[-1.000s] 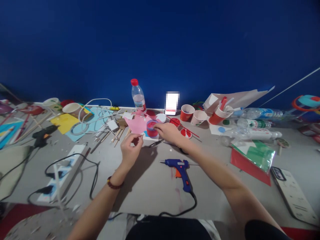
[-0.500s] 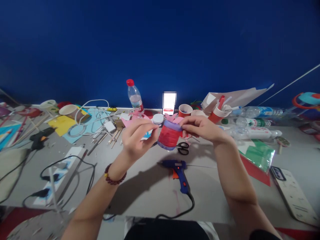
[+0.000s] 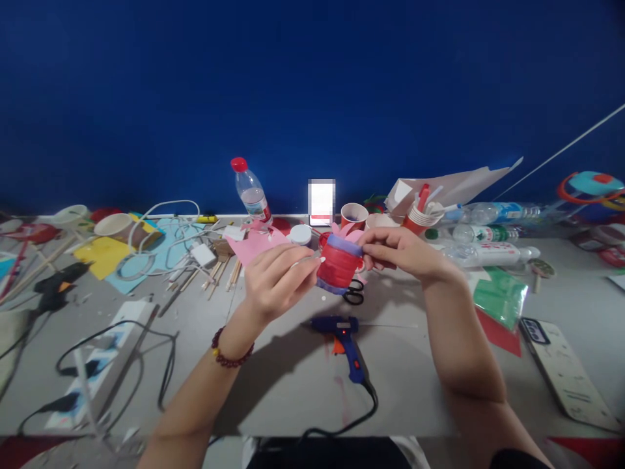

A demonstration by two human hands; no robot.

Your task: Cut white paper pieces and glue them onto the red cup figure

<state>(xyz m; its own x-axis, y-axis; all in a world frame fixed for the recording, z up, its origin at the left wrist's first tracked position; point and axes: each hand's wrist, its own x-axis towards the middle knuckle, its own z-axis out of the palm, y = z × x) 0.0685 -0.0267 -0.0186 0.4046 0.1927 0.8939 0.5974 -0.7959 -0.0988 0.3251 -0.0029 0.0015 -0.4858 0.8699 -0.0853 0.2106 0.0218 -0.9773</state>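
A red paper cup (image 3: 338, 267) with purple bands at its rim and base hangs in the air above the grey table (image 3: 273, 365). My right hand (image 3: 400, 253) pinches its upper rim from the right. My left hand (image 3: 278, 280) is closed, its fingertips against the cup's left side, pinching something small I cannot make out. Below the cup lie black scissors (image 3: 352, 294) and a blue glue gun (image 3: 342, 335) with its cord running toward me.
Pink paper (image 3: 249, 247), a water bottle (image 3: 248, 192), paper cups (image 3: 353, 215), lying bottles (image 3: 488, 251), green and red sheets (image 3: 500, 299), a phone (image 3: 561, 374) on the right. At left, a black glue gun (image 3: 53, 286), cables and a power strip (image 3: 97, 365).
My right hand lifted the red cup off the table and both hands brought it up in front of me. The view has shifted slightly right.
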